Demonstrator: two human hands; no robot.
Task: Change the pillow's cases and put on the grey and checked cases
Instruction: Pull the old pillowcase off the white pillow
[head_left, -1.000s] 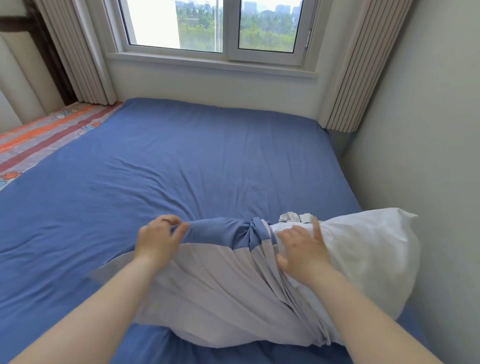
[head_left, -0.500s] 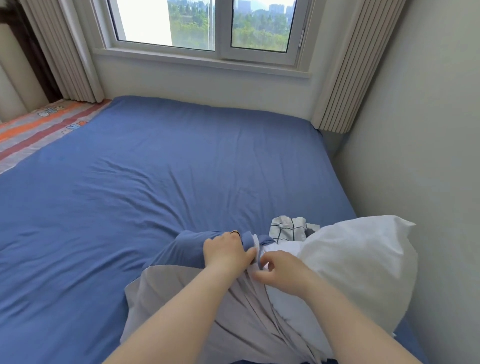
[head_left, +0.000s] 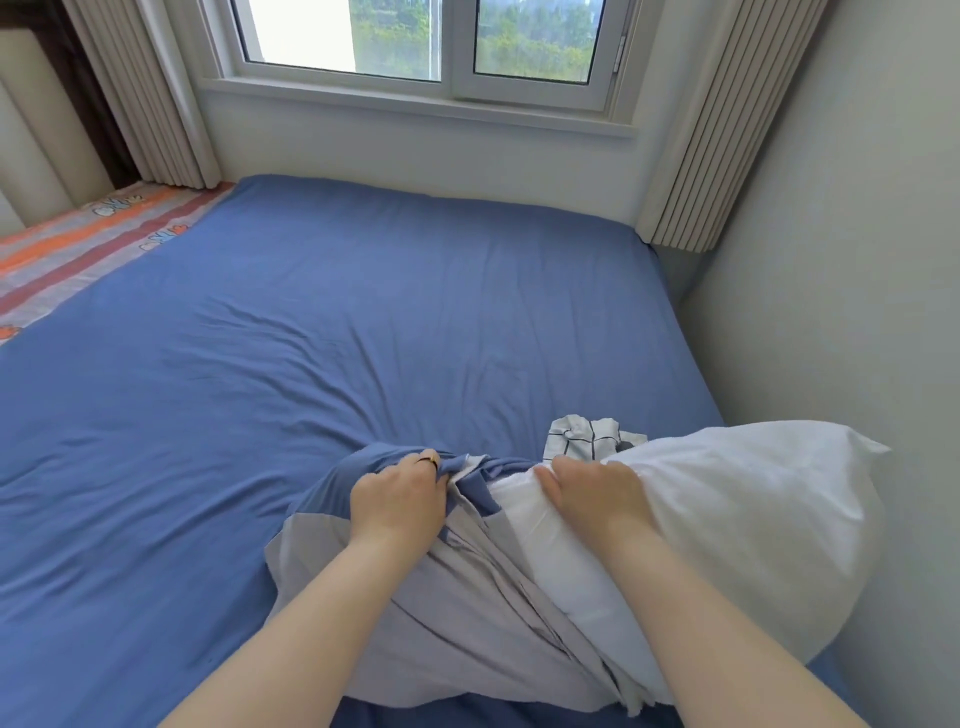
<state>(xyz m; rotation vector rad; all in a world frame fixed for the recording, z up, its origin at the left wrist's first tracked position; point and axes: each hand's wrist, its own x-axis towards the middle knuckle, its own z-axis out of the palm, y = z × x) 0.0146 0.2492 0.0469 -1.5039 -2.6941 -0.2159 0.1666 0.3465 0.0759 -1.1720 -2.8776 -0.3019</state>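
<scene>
The pillow (head_left: 753, 519) lies at the near right corner of the bed (head_left: 363, 338), around 4 o'clock from where the person stands. Its bare white end bulges toward the wall (head_left: 857, 260) at 3 o'clock, and its other end is buried in the grey case (head_left: 457, 623). That case, grey with a blue band at its mouth, is gathered into tight folds across the pillow's middle, I'd guess so the opening can be walked along the stuffing a bit at a time. The left hand (head_left: 397, 501), a ring (head_left: 428, 458) on one finger, is closed tight on the bunched blue hem at 11 o'clock of the pillow, which looks like the pulling end. The right hand (head_left: 592, 493) sits just beside it on the white stuffing. Its fingers bend over the far edge and clamp the pillow, though the tips are out of sight; it seems to act as the anchor, so the pillow doesn't slide along with the cloth. Whether the case is going on or coming off I can't say for sure, but given the task I'd judge it is going on. The checked case (head_left: 587, 439) lies crumpled just behind the pillow at 12 o'clock, within easy reach for the next one. Farther off, a striped cloth (head_left: 78, 239) runs along the bed's edge at 10 o'clock, and the window (head_left: 441, 52) and a curtain (head_left: 717, 130) stand at the head.
</scene>
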